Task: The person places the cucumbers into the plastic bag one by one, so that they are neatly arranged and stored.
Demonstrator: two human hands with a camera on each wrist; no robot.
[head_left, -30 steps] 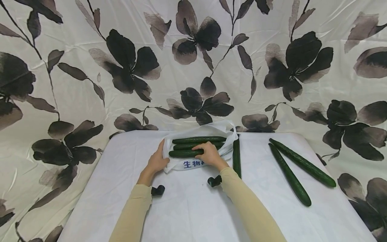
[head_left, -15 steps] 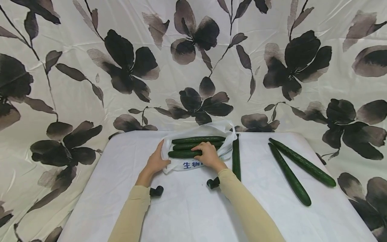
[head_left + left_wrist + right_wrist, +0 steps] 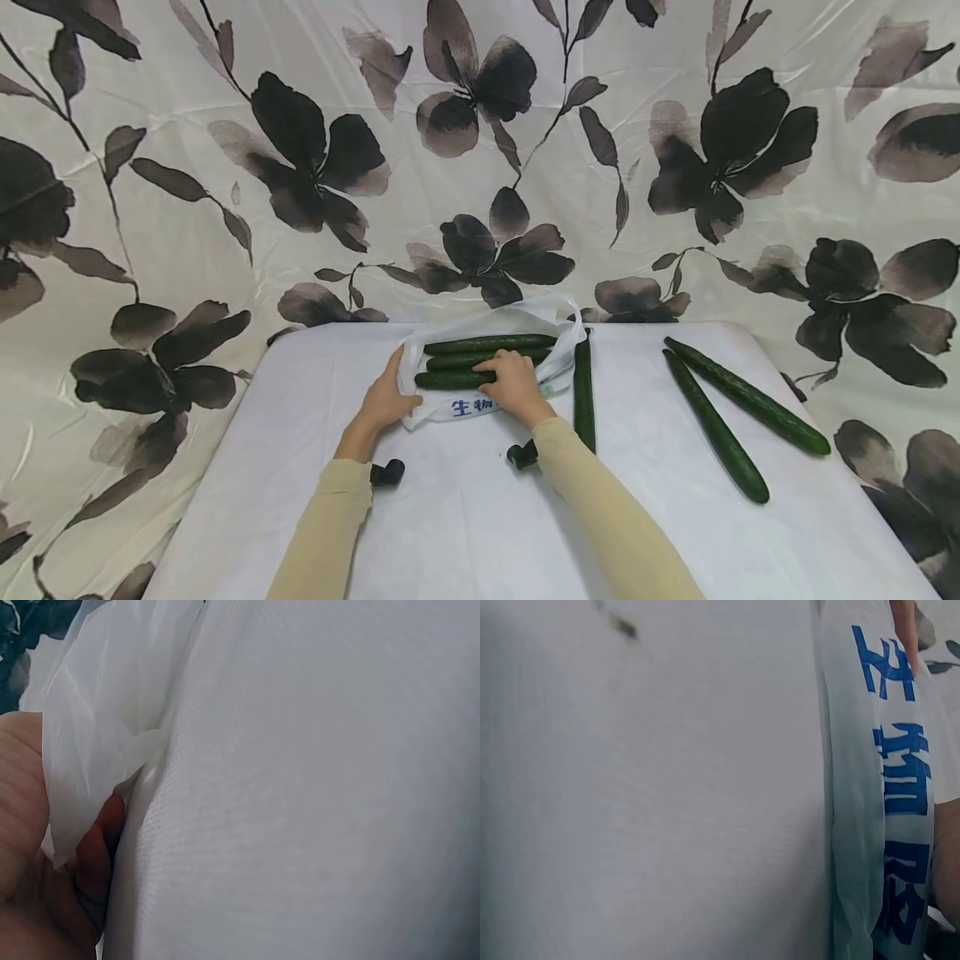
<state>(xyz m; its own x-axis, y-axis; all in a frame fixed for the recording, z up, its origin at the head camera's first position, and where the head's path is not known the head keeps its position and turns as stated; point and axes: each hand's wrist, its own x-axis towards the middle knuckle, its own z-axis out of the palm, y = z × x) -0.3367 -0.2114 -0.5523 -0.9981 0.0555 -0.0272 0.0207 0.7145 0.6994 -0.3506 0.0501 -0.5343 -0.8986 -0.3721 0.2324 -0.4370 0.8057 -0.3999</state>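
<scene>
A white plastic bag (image 3: 510,319) with blue printing lies on its side, its mouth to the left. Inside it three cucumbers lie side by side: a front one (image 3: 453,381), a middle one (image 3: 450,362) and a back one (image 3: 487,343). My left hand (image 3: 385,402) holds the bag's mouth edge; in the left wrist view the plastic (image 3: 105,697) runs between the hand and its curled fingers (image 3: 94,855). My right hand (image 3: 517,385) reaches over the front cucumber and grips it near its middle, hiding its right end. In the right wrist view the bag's printed side (image 3: 907,780) shows.
One cucumber (image 3: 584,392) lies lengthwise just right of the bag, partly behind my right sleeve (image 3: 600,500). Farther right, two more cucumbers, a near one (image 3: 716,427) and a far one (image 3: 757,404), lie slanted on the white-covered table (image 3: 465,533). A flowered cloth (image 3: 480,167) hangs behind.
</scene>
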